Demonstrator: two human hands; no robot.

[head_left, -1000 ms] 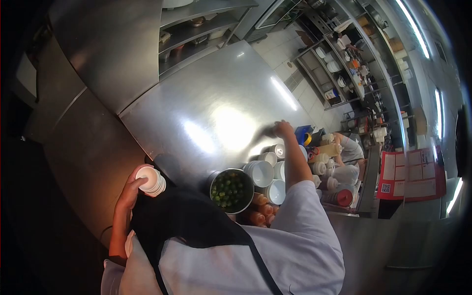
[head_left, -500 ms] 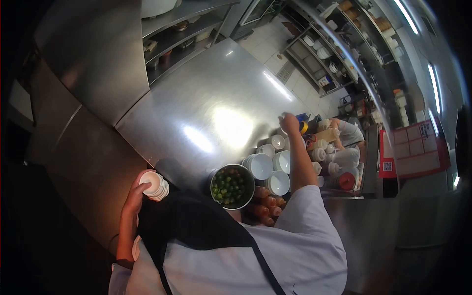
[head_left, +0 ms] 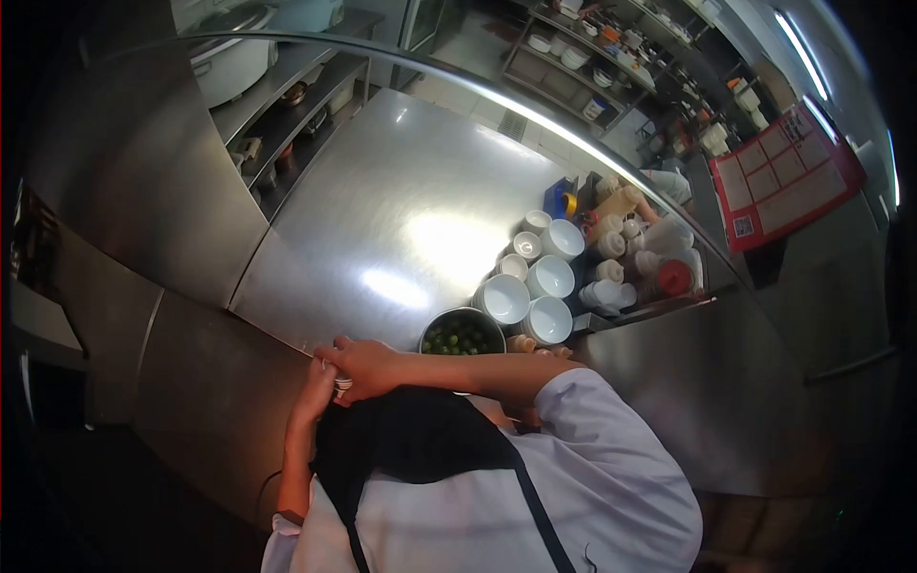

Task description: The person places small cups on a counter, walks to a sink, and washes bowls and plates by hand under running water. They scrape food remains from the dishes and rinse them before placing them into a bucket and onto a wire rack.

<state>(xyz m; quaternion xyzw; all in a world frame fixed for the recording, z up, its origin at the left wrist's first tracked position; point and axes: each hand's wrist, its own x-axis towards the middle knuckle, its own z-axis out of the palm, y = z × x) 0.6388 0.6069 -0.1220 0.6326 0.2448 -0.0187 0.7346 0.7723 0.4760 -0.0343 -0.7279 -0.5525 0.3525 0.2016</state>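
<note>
A small stack of white ceramic cups (head_left: 341,385) sits at the near edge of the brushed-steel counter (head_left: 401,191), almost hidden between both hands. The right hand (head_left: 368,368) lies over the top; the left hand (head_left: 315,387) cups the side, both closed on it. Just beside stands a round steel bowl of green limes (head_left: 461,334), then glossy white round bowls (head_left: 527,291). Beyond, the smooth counter lies open.

Steel counter (head_left: 401,191) glares under lights; shelves (head_left: 277,105) behind.
</note>
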